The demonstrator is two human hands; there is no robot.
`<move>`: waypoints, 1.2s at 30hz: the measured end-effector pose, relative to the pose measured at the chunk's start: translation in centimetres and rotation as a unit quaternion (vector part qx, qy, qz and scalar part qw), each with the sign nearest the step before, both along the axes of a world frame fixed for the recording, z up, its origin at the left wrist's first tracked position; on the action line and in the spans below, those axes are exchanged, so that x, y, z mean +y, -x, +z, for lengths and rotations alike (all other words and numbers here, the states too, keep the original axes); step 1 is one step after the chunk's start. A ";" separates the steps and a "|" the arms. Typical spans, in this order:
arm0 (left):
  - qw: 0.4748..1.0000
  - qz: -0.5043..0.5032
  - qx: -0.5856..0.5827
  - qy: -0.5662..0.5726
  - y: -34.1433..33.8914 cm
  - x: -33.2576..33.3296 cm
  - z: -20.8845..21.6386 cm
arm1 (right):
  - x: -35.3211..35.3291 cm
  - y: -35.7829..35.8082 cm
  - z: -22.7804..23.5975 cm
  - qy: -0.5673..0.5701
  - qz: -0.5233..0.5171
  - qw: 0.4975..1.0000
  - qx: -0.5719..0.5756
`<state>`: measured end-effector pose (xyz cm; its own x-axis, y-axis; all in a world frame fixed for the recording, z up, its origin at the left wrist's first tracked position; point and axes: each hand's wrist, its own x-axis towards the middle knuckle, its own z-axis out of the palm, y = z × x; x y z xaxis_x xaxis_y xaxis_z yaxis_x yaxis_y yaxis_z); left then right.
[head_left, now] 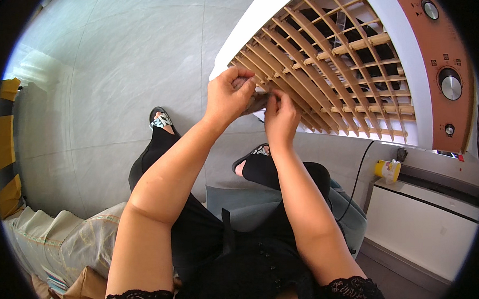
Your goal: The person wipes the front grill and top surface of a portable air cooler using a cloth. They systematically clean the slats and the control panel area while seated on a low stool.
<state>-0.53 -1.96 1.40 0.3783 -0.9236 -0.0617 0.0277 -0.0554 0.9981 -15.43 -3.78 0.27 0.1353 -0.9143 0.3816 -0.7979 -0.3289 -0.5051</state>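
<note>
Between my two hands is a small, thin, dark grey piece [256,103], too blurred to tell what it is made of. My left hand [229,96] is closed in a pinch beside its upper left end, the fingertips near the corner of a tan slatted grille [321,55]. My right hand [282,118] pinches the other end of the piece, just below the grille's slats. The grille covers the front of a white appliance [405,30] with a copper-coloured control panel [454,49] and silver knobs. Dark parts show behind the slats.
I sit on a grey-blue padded seat [236,203]. A black cable [357,182] hangs at the right, by a white cabinet [419,216] with a yellow tub [387,171] on it. Beige sacks [88,239] lie at the lower left, below a yellow-and-black stack [7,143].
</note>
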 end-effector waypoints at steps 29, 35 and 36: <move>0.997 0.015 0.052 -0.059 -0.1 0.2 0.1 | -4.3 -2.8 -2.0 -0.126 -0.022 0.964 0.232; 0.999 0.024 -0.002 -0.038 -0.2 0.0 -0.2 | -3.4 -3.7 -1.7 -0.248 -0.005 0.927 0.281; 0.999 0.023 0.005 -0.038 -0.1 -0.1 0.1 | -3.3 -3.3 -1.5 -0.255 -0.005 0.921 0.294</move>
